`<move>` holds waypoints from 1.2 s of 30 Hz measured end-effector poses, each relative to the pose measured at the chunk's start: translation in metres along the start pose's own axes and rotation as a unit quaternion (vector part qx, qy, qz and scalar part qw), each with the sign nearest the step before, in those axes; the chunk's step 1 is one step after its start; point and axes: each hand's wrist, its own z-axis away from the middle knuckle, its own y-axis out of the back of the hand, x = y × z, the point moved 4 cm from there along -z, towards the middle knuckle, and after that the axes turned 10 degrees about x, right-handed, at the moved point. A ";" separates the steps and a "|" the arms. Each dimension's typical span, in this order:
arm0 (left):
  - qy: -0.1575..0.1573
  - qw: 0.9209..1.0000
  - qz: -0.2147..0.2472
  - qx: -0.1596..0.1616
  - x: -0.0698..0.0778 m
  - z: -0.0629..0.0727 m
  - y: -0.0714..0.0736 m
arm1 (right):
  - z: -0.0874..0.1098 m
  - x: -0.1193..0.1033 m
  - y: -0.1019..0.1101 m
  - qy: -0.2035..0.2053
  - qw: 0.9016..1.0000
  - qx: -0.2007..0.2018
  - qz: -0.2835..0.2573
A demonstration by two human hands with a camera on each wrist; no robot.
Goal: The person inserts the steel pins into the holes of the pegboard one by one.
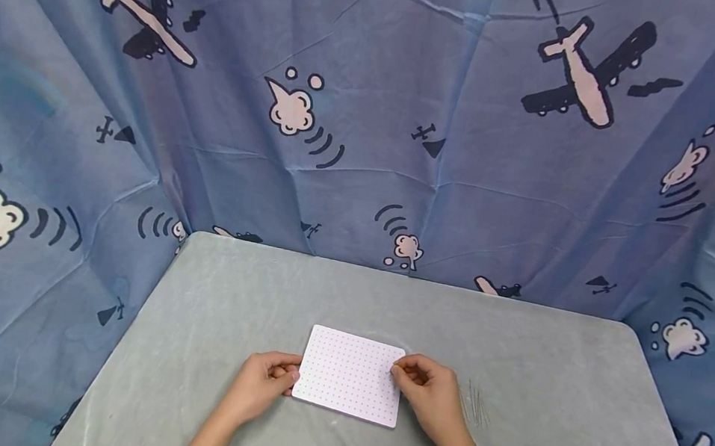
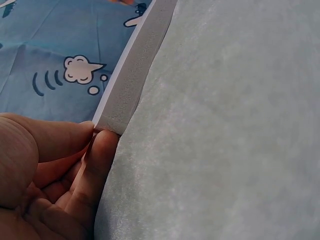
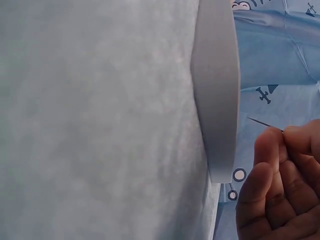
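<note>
White and dotted, lay within reach as a board on the counter. Pinched its left edge, near the front corner, with the left hand. Gripped a needle with the right hand, at the board's right edge. Saw more needles just right of that hand; faced a blue curtain

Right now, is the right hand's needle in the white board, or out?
Out: in the right wrist view, the needle pinched by the right hand shows its bare tip, apart from the white board.
</note>
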 end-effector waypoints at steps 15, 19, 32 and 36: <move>0.003 1.000 0.002 0.002 0.002 0.000 0.000 | 0.001 0.001 -0.003 0.019 0.999 -0.024 0.019; 0.003 1.000 0.002 0.002 0.002 0.000 0.000 | 0.002 -0.001 -0.004 0.028 0.998 -0.037 0.029; 0.001 1.000 -0.002 0.001 0.003 0.001 0.000 | 0.003 -0.004 -0.007 0.049 0.996 -0.047 0.062; -0.002 1.000 -0.005 0.003 0.004 0.002 0.001 | 0.004 -0.006 -0.008 0.067 0.994 -0.045 0.068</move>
